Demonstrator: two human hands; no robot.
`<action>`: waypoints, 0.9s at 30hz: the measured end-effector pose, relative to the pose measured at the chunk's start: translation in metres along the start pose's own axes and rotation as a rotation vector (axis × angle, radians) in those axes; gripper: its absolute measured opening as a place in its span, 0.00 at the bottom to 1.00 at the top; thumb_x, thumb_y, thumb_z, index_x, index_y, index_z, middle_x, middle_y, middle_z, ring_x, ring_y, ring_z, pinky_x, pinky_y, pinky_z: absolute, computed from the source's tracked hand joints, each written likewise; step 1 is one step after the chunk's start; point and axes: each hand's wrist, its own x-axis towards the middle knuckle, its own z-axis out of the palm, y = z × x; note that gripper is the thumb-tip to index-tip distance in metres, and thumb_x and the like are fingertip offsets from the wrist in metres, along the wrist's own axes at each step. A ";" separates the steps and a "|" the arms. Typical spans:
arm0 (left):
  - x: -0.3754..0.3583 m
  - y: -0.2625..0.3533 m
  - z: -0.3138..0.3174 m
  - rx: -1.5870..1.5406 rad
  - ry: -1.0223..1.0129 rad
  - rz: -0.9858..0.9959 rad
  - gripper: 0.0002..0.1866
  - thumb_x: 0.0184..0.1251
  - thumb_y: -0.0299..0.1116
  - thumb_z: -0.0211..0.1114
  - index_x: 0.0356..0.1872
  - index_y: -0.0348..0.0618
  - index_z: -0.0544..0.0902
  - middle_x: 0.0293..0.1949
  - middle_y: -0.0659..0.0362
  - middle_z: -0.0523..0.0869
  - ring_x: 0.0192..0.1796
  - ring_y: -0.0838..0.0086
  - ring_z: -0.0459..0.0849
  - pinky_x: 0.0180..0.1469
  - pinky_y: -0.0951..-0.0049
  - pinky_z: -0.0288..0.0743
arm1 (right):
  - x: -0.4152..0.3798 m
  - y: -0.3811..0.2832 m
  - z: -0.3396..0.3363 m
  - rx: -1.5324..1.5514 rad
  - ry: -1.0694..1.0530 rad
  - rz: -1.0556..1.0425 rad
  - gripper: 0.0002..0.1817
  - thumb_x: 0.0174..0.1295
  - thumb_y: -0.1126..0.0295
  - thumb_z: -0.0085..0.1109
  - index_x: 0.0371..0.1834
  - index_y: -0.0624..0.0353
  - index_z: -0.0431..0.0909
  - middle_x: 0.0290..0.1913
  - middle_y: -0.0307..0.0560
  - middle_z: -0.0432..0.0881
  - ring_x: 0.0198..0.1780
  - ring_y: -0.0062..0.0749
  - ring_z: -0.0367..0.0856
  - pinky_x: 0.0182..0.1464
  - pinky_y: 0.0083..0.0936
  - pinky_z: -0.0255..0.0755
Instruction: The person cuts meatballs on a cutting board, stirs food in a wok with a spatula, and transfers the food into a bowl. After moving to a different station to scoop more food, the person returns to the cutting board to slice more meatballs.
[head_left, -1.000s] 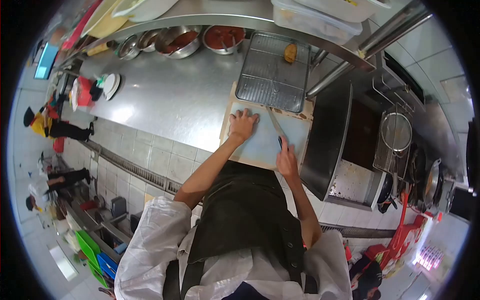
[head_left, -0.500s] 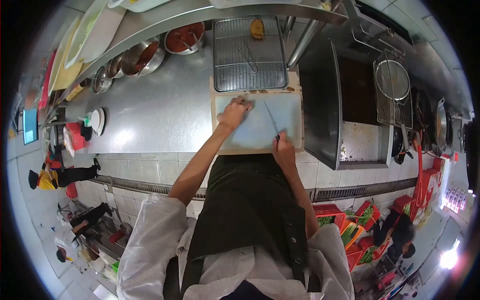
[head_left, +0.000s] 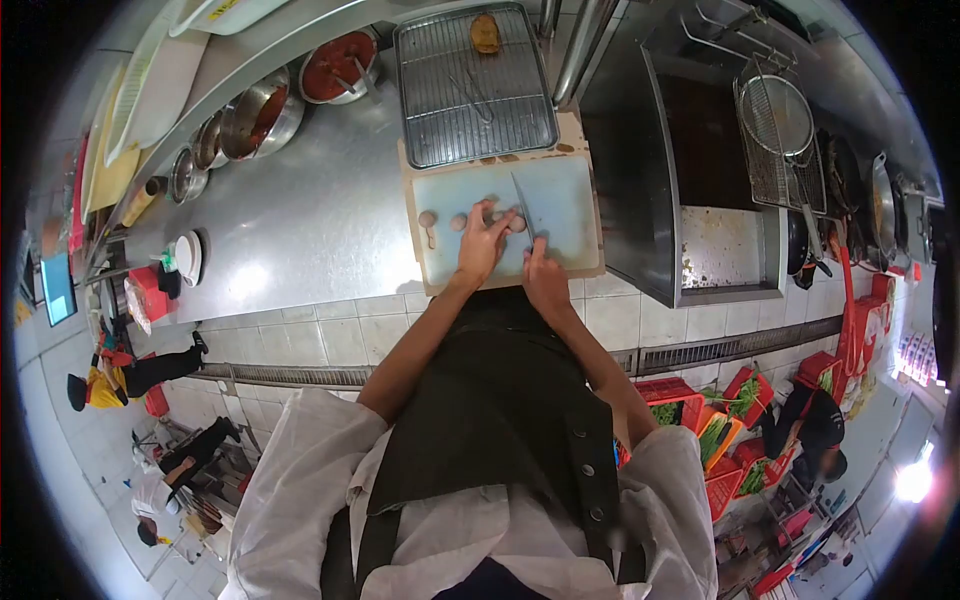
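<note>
Several small round brownish pieces, which look like mushrooms, lie on the pale cutting board (head_left: 565, 185). One brownish piece (head_left: 427, 219) is by the board's left edge, and another (head_left: 459, 222) lies just left of my left hand (head_left: 484, 243). That hand is closed, its fingertips pressed on a brownish piece (head_left: 517, 223) beside the blade. My right hand (head_left: 545, 277) is wrapped round the handle of a knife (head_left: 523, 205). Its narrow blade points away from me, right up against the piece at my left fingertips. My fingers partly hide what lies beneath them.
Behind the board stands a wire rack tray (head_left: 475, 85) with a browned piece of food (head_left: 485, 34) and tongs (head_left: 470, 97). Bowls of red sauce (head_left: 338, 68) line the steel counter (head_left: 300, 225). A deep fryer (head_left: 715, 200) is at right. Other people stand farther off.
Small brownish pieces now show on the board where my left hand covered its left part. That hand has moved right, and the knife has come in beside its fingertips. The whole view has shifted slightly.
</note>
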 end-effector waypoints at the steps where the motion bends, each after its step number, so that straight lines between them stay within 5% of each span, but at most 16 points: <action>1: 0.001 0.005 -0.002 0.003 0.036 -0.045 0.26 0.55 0.16 0.68 0.58 0.44 0.82 0.56 0.48 0.72 0.47 0.56 0.83 0.48 0.59 0.80 | 0.002 0.001 0.002 -0.003 0.014 -0.009 0.19 0.73 0.64 0.51 0.59 0.63 0.63 0.21 0.60 0.82 0.27 0.61 0.84 0.31 0.53 0.79; 6: -0.004 -0.005 0.002 -0.175 0.021 -0.279 0.29 0.56 0.20 0.72 0.62 0.37 0.75 0.51 0.46 0.77 0.51 0.54 0.83 0.53 0.59 0.82 | 0.001 0.003 0.008 -0.019 0.040 -0.032 0.20 0.72 0.63 0.53 0.61 0.63 0.65 0.21 0.58 0.82 0.26 0.60 0.85 0.30 0.52 0.80; 12: -0.007 0.001 0.010 -0.453 0.049 -0.151 0.28 0.59 0.20 0.71 0.63 0.37 0.77 0.56 0.44 0.81 0.59 0.51 0.82 0.61 0.62 0.80 | -0.004 0.006 0.013 -0.067 0.022 -0.012 0.18 0.69 0.67 0.53 0.59 0.63 0.67 0.21 0.58 0.82 0.25 0.59 0.85 0.30 0.52 0.80; 15: -0.007 0.008 0.010 -0.250 0.090 0.071 0.27 0.60 0.21 0.70 0.63 0.36 0.77 0.61 0.43 0.80 0.60 0.54 0.83 0.57 0.64 0.82 | -0.001 0.006 0.015 -0.003 0.029 -0.059 0.18 0.68 0.68 0.53 0.58 0.63 0.67 0.22 0.59 0.83 0.26 0.59 0.85 0.30 0.52 0.80; 18: -0.011 -0.012 0.020 -0.292 0.062 0.034 0.27 0.61 0.23 0.71 0.63 0.34 0.77 0.64 0.43 0.79 0.60 0.55 0.84 0.57 0.62 0.82 | 0.002 0.003 0.013 0.054 0.032 -0.045 0.16 0.68 0.68 0.53 0.56 0.61 0.67 0.23 0.61 0.83 0.27 0.61 0.85 0.31 0.55 0.79; 27: -0.009 -0.003 0.018 -0.434 0.030 -0.283 0.28 0.58 0.30 0.77 0.61 0.40 0.80 0.52 0.49 0.81 0.35 0.71 0.83 0.37 0.74 0.83 | 0.005 -0.005 0.002 0.061 0.004 0.005 0.14 0.70 0.66 0.51 0.53 0.60 0.64 0.24 0.64 0.82 0.30 0.65 0.84 0.35 0.57 0.78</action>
